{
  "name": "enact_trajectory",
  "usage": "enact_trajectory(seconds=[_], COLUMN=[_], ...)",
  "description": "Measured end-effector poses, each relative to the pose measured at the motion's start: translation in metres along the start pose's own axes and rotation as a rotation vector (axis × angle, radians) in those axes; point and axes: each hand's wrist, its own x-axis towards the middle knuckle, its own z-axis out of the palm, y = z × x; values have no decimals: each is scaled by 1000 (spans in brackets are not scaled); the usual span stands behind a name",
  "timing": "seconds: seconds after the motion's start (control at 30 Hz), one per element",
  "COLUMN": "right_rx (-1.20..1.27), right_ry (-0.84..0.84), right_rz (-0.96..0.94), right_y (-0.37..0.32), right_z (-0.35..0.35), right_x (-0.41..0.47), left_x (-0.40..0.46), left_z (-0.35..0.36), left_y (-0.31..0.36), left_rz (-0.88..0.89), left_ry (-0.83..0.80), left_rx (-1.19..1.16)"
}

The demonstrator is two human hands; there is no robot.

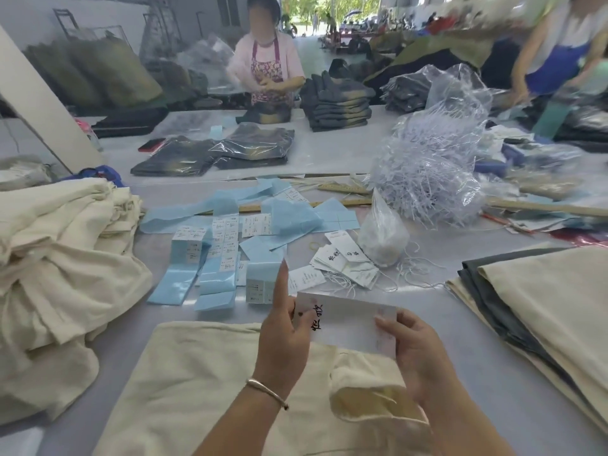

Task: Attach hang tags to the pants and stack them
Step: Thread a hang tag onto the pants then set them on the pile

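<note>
1. The left hand (285, 334) pinches one end of a white hang tag (345, 319), forefinger pointing up; the right hand (415, 353) pinches the other end.
2. The tag bears black brush characters, partly hidden by the left thumb.
3. Cream pants (210, 390) lie under both hands on the grey surface (487, 373), cut off at six o'clock.
4. At twelve o'clock, loose tags (345, 263) with strings; at three o'clock, folded pants (543, 297).

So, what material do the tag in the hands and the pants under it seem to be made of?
Hang tag: likely matte white card; it stays flat and stiff between left hand and right hand.
Pants: probably woven cotton, cream, dull, with soft folds.
</note>
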Motion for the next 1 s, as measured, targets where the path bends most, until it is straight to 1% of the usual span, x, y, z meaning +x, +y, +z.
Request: enact_trajectory(seconds=[0.03,0.07,0.13,0.17,0.23,0.27,0.33,0.37,0.4,0.5,0.57,0.63,0.7,0.73,0.8,0.87,0.93,1.0], right_rx=[-96,-216,-401,-468,-595,-615,-542,-486,-442,-338,-301,-330,-452,-547,-728,-847,-907,-886], right_ry=[-52,-139,-364,-450,-546,-577,-631,-634,-601,-400,-319,-237,-151,-119,-106,-116,-124,-133], right_rz=[-71,-133,-150,-125,-65,-17,105,133,126,39,6,-41,-129,-206,-376,-480,-536,-559], right_y=[-7,-14,-26,-30,-32,-31,-27,-24,-19,-3,5,9,11,10,9,8,9,8], right_z=[-6,-10,-11,-9,-2,0,2,3,4,8,10,15,20,23,31,41,50,56], right_x=[-4,-8,-15,-17,-21,-22,-24,-25,-25,-26,-28,-31,-34,-36,-42,-48,-53,-57], left_x=[1,1,3,3,5,6,6,6,5,1,-5,-10,-13,-15,-19,-24,-26,-25], left_z=[-4,-8,-13,-14,-14,-14,-16,-17,-18,-23,-23,-23,-25,-26,-25,-17,-7,2], left_y=[0,1,2,2,1,1,2,3,3,8,13,21,29,33,37,40,41,41], left_rz=[30,54,70,58,30,20,-13,-25,-24,33,102,138,94,51,2,4,-1,-33], left_ry=[-62,-129,-255,-306,-361,-365,-342,-308,-257,-71,-6,25,30,22,-21,-79,-120,-126], left_rx=[50,87,92,61,-4,-31,-69,-65,-40,63,60,4,-118,-204,-339,-360,-371,-411])
